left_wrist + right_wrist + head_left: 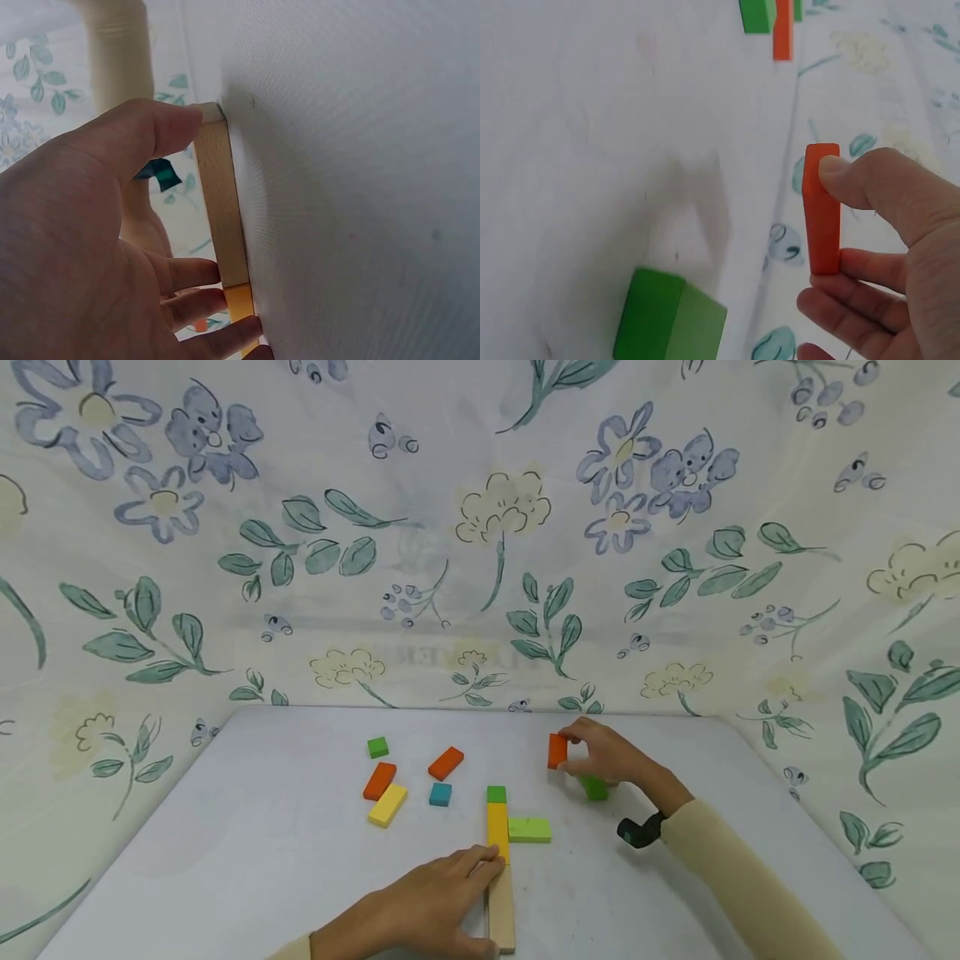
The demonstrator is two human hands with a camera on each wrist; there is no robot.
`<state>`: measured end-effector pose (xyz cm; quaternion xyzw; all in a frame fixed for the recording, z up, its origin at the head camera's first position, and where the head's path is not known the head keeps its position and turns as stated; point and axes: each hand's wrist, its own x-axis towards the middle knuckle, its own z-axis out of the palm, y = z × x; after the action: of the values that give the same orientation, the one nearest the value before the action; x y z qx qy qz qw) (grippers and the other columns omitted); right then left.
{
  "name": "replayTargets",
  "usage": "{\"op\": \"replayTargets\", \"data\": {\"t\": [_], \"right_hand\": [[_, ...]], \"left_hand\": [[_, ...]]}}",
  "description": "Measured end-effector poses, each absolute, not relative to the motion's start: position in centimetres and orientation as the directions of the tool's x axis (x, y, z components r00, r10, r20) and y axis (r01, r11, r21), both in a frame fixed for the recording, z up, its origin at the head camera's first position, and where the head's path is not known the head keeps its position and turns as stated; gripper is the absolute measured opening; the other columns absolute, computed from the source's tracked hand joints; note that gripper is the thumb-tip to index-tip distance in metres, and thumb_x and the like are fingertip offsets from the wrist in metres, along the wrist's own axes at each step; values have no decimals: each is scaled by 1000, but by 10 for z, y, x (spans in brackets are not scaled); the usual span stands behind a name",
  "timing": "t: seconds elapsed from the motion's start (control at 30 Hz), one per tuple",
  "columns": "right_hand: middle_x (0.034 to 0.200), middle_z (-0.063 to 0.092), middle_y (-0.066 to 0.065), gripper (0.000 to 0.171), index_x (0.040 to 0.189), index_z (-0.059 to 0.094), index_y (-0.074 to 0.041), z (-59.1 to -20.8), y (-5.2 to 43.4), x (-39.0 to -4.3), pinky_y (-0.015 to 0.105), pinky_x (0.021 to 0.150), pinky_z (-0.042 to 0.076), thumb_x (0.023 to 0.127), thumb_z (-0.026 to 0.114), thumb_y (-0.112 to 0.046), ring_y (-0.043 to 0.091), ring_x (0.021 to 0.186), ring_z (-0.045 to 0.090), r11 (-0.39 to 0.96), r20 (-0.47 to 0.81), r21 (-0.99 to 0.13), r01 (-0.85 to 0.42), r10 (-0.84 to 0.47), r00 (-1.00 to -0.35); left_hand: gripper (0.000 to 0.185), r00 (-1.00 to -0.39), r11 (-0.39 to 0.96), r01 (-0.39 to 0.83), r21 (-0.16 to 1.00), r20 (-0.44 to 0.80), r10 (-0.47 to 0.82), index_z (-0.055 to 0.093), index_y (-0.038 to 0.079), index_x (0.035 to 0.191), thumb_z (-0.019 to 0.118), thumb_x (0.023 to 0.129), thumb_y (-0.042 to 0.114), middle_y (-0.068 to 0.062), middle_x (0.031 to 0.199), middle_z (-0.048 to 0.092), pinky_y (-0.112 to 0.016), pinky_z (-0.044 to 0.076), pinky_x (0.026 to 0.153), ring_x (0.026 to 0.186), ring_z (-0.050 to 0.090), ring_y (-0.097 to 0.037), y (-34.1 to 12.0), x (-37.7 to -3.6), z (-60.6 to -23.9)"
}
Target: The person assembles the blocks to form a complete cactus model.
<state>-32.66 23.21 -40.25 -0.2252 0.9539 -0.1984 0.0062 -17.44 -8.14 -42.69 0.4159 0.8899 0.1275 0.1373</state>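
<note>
Thumb and fingertips of my left hand (431, 897) rest along the side of a plain wooden block (501, 910) and a yellow block (498, 827). These lie end to end, with a small green block (497, 794) at the far end. A light green block (529, 830) sticks out sideways from the yellow one. My right hand (606, 753) pinches an orange-red block (823, 217) between thumb and fingers, above the table. Below that hand is a green block (671, 319), partly hidden by it in the head view.
Left of the row lie two orange-red blocks, one (446, 763) farther right than the other (379, 781), plus a yellow block (387, 806), a blue block (440, 794) and a green block (378, 747). A flower-patterned cloth (450, 568) hangs behind the white table (225, 843).
</note>
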Motion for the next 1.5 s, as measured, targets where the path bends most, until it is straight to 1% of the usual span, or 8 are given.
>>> {"op": "replayTargets", "data": {"t": [0.1,0.4,0.6,0.77,0.97,1.2,1.33,1.5], "right_hand": [[110,58,1,53,121,58,-10,-404,228,-322,33,83,52,78,72,-39,21,100,55,818,76,-368,-441,-447,-891],[105,59,1,50,118,60,-9,-405,223,-308,29,75,54,77,74,-35,20,94,57,772,128,-389,-502,-495,-860],[107,59,1,47,117,60,-8,-411,224,-301,31,77,54,78,72,-31,19,93,58,750,126,-393,-532,-529,-839],[107,60,-1,47,117,61,-9,-414,224,-294,32,77,54,78,72,-33,19,93,58,736,138,-403,-544,-539,-831],[107,60,-1,47,117,61,-8,-417,223,-288,32,76,54,78,72,-33,18,93,58,710,164,-414,-570,-558,-814],[108,61,-3,47,117,61,-11,-422,223,-284,28,75,53,79,71,-38,12,92,57,719,150,-406,-563,-556,-818],[108,60,-3,49,117,61,-10,-424,223,-283,29,76,54,79,71,-39,13,92,57,722,139,-419,-551,-549,-825],[109,60,-3,52,117,61,-10,-427,222,-281,30,78,54,78,72,-43,15,93,57,722,130,-440,-534,-537,-834]], "left_hand": [[86,-616,623,704,342,-142,775,29,24,145,53,77,71,5,149,26,-36,44,101,129,39,-13,-81,-174,-428],[86,-612,614,717,330,-124,781,29,23,145,51,77,71,4,149,26,-37,44,101,129,40,-14,-82,-174,-429],[86,-613,616,714,333,-127,780,30,22,144,52,77,71,4,149,27,-37,44,101,129,40,-15,-81,-175,-429],[86,-609,613,715,335,-131,782,30,22,144,51,77,72,3,149,27,-38,45,100,129,40,-16,-80,-175,-428],[87,-621,635,691,345,-165,766,28,24,145,53,76,71,5,150,25,-39,44,102,131,39,-15,-80,-176,-427],[87,-623,634,692,344,-158,766,28,24,145,55,76,70,4,151,26,-39,44,101,131,38,-15,-80,-176,-428],[87,-619,627,702,336,-146,772,29,23,145,54,76,71,4,150,26,-38,45,101,131,39,-15,-80,-175,-428],[88,-617,628,699,341,-155,771,29,24,145,52,76,72,3,150,27,-40,45,100,130,40,-16,-80,-177,-429]]}}
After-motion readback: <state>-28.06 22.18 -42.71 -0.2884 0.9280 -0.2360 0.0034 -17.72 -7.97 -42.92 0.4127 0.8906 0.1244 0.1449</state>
